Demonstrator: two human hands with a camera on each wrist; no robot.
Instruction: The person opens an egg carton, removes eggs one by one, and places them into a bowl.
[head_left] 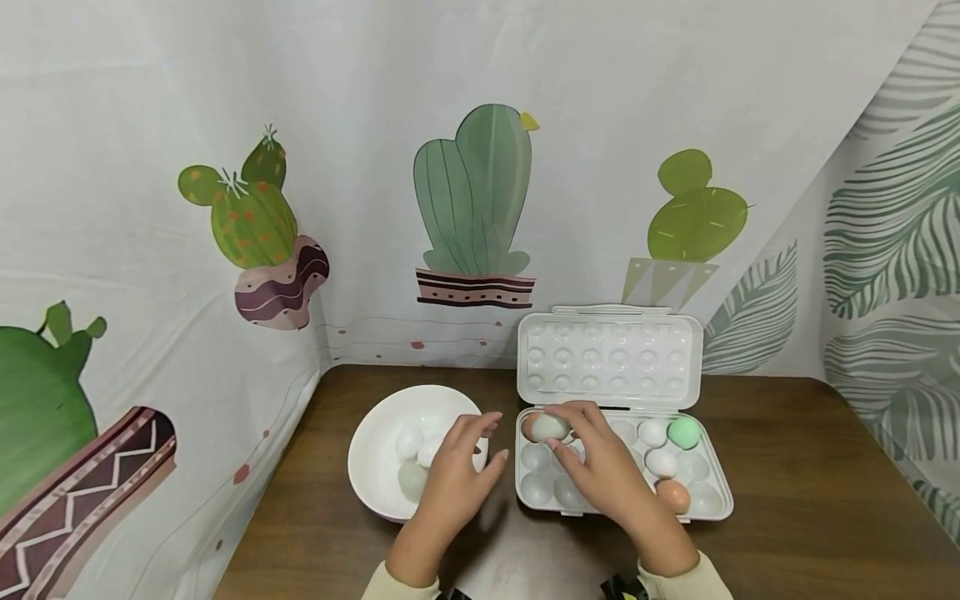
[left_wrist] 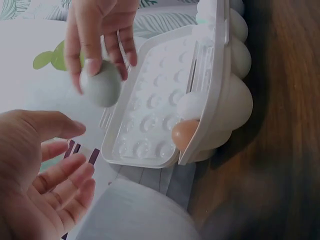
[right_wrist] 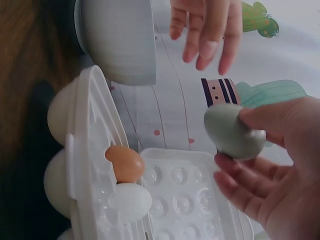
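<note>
My right hand point(head_left: 600, 467) pinches a pale grey-green egg point(right_wrist: 232, 130) between thumb and fingers, above the left end of a white plastic egg box point(head_left: 722, 504). Below that egg, a brown egg point(right_wrist: 126, 164) and a white egg point(right_wrist: 132, 201) sit in the box. Farther right in the box are white eggs point(head_left: 662, 462), a bright green egg point(head_left: 684, 432) and another brown egg point(head_left: 672, 497). My left hand point(head_left: 457, 479) holds nothing, its fingers spread and slightly bent over the right side of a white bowl point(head_left: 363, 471). In the bowl lie white eggs point(head_left: 409, 442) and a grey-green egg point(head_left: 412, 481).
The box's dimpled lid point(head_left: 611, 358) stands raised at the back, near a hanging cloth point(head_left: 360, 208) printed with cacti. Bowl and box stand side by side on a brown wooden table point(head_left: 795, 467), with a gap between them.
</note>
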